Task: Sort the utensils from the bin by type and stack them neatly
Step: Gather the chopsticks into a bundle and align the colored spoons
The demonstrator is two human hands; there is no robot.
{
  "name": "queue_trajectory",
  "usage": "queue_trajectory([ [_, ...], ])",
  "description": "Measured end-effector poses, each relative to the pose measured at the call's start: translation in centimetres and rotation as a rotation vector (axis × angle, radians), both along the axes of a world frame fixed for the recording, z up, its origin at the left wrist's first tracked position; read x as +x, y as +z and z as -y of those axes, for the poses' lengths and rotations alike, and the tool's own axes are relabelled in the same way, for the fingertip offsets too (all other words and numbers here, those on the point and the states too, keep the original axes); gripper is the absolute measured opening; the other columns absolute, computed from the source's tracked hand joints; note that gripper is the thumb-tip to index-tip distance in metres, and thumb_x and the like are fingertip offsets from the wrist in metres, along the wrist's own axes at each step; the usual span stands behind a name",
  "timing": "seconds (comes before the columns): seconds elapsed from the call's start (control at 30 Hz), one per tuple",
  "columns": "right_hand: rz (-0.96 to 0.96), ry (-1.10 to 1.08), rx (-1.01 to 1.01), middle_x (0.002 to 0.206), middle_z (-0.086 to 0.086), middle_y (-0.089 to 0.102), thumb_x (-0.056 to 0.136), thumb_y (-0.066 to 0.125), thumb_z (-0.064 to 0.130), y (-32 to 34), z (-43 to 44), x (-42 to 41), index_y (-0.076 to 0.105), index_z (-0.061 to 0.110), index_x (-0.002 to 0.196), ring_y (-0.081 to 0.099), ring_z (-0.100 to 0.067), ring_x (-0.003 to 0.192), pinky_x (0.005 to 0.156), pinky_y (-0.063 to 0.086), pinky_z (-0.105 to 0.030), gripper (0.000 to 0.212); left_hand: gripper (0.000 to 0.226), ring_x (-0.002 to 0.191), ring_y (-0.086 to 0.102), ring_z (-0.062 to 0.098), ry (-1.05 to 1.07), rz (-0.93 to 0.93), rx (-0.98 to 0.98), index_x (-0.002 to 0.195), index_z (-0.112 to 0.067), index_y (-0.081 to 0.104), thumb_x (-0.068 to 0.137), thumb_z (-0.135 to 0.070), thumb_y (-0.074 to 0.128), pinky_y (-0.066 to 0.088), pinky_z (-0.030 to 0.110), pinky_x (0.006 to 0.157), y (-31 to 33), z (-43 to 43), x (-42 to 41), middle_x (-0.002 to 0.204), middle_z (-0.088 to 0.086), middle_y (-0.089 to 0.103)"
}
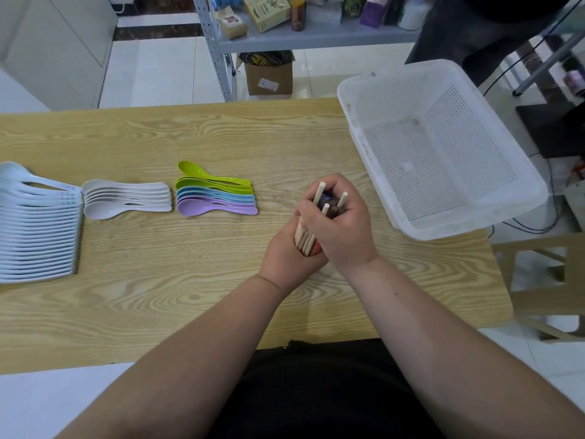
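Both hands clasp an upright bundle of chopsticks (321, 198) over the table's right half; pale wooden ends and some dark ones stick out on top. My left hand (289, 255) wraps the bundle's lower part and my right hand (340, 223) closes around the upper part. The white perforated bin (443, 147) stands empty at the right. Three stacks of spoons lie in a row to the left: coloured green, blue and purple spoons (215, 193), beige spoons (126, 198), and a long row of white spoons (38, 223) at the far left.
The wooden table (190, 296) carries everything. A metal shelf with boxes and bottles (285, 17) stands behind it, with a cardboard box (269, 76) on the floor. A person's dark clothing (474, 30) shows at the top right. A wooden chair (544, 274) is at the right.
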State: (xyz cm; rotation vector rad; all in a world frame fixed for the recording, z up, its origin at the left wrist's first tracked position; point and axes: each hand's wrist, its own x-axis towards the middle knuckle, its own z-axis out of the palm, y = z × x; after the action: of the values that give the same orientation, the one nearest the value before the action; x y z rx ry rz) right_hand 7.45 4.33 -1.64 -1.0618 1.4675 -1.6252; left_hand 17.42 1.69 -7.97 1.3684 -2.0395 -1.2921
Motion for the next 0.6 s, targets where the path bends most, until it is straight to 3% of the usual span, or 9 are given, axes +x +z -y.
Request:
queue_trajectory([
  [0.1, 0.149, 0.062, 0.067, 0.092, -0.012, 0.068, 0.079, 0.072, 0.024, 0.4, 0.5, -1.2, 0.059, 0.015, 0.108, 0.064, -0.023, 0.080, 0.075, 0.055, -0.037, 0.032, 0.043, 0.080, 0.067, 0.006, 0.041, -0.003, 0.091, 0.108, -0.034, 0.056, 0.072, -0.029, 0.079, 0.056, 0.031, 0.069, 0.0, 0.0, 0.2, 0.087, -0.010, 0.070],
  [0.13, 0.194, 0.078, 0.110, 0.100, -0.009, 0.069, 0.079, 0.071, 0.029, 0.2, 0.6, -1.7, 0.057, 0.018, 0.116, 0.066, -0.023, 0.088, 0.080, 0.056, -0.039, 0.041, 0.040, 0.078, 0.066, 0.006, 0.048, 0.007, 0.115, 0.105, -0.034, 0.056, 0.072, -0.027, 0.079, 0.056, 0.030, 0.069, 0.2, 0.1, 0.2, 0.086, -0.009, 0.069],
  [0.23, 0.288, 0.028, 0.285, 0.123, -0.006, 0.067, 0.084, 0.065, 0.042, -1.9, 0.3, -3.2, 0.055, 0.025, 0.131, 0.065, -0.023, 0.115, 0.103, 0.049, -0.051, 0.050, 0.032, 0.068, 0.061, -0.006, 0.127, 0.013, 0.188, 0.093, -0.032, 0.057, 0.070, -0.021, 0.078, 0.046, 0.012, 0.058, 0.8, 0.8, -0.2, 0.079, -0.011, 0.067],
  [0.3, 0.291, 0.036, 0.442, 0.131, 0.003, 0.064, 0.089, 0.059, 0.049, -4.0, -0.6, -3.6, 0.059, 0.040, 0.126, 0.061, -0.015, 0.124, 0.107, 0.047, -0.049, 0.039, 0.027, 0.066, 0.062, -0.006, 0.187, 0.006, 0.261, 0.090, -0.030, 0.061, 0.070, -0.019, 0.076, 0.046, 0.012, 0.058, 1.1, 1.7, -0.7, 0.078, -0.010, 0.068],
  [0.4, 0.268, 0.140, 0.678, 0.131, 0.014, 0.063, 0.099, 0.047, 0.043, -6.2, -1.3, -3.3, 0.062, 0.054, 0.114, 0.057, -0.011, 0.127, 0.107, 0.047, -0.042, 0.024, 0.022, 0.076, 0.069, 0.006, 0.254, 0.011, 0.390, 0.089, -0.026, 0.069, 0.069, -0.020, 0.077, 0.058, 0.029, 0.071, 0.5, 3.0, -2.0, 0.081, -0.005, 0.073],
  [0.5, 0.222, 0.128, 0.795, 0.124, 0.016, 0.067, 0.097, 0.042, 0.036, -7.6, 0.1, -3.7, 0.068, 0.057, 0.103, 0.060, -0.010, 0.122, 0.109, 0.046, -0.042, 0.033, 0.026, 0.083, 0.072, 0.016, 0.277, 0.066, 0.475, 0.090, -0.020, 0.071, 0.065, -0.025, 0.077, 0.060, 0.034, 0.075, -0.7, 4.6, -3.7, 0.083, 0.000, 0.073],
  [0.6, 0.148, 0.067, 0.813, 0.127, 0.010, 0.067, 0.093, 0.040, 0.032, -9.0, 2.0, -4.8, 0.069, 0.044, 0.119, 0.060, -0.012, 0.120, 0.109, 0.046, -0.043, 0.041, 0.044, 0.084, 0.072, 0.017, 0.231, 0.158, 0.482, 0.096, -0.020, 0.073, 0.057, -0.041, 0.077, 0.060, 0.036, 0.079, -2.1, 6.6, -5.2, 0.086, 0.001, 0.075],
])
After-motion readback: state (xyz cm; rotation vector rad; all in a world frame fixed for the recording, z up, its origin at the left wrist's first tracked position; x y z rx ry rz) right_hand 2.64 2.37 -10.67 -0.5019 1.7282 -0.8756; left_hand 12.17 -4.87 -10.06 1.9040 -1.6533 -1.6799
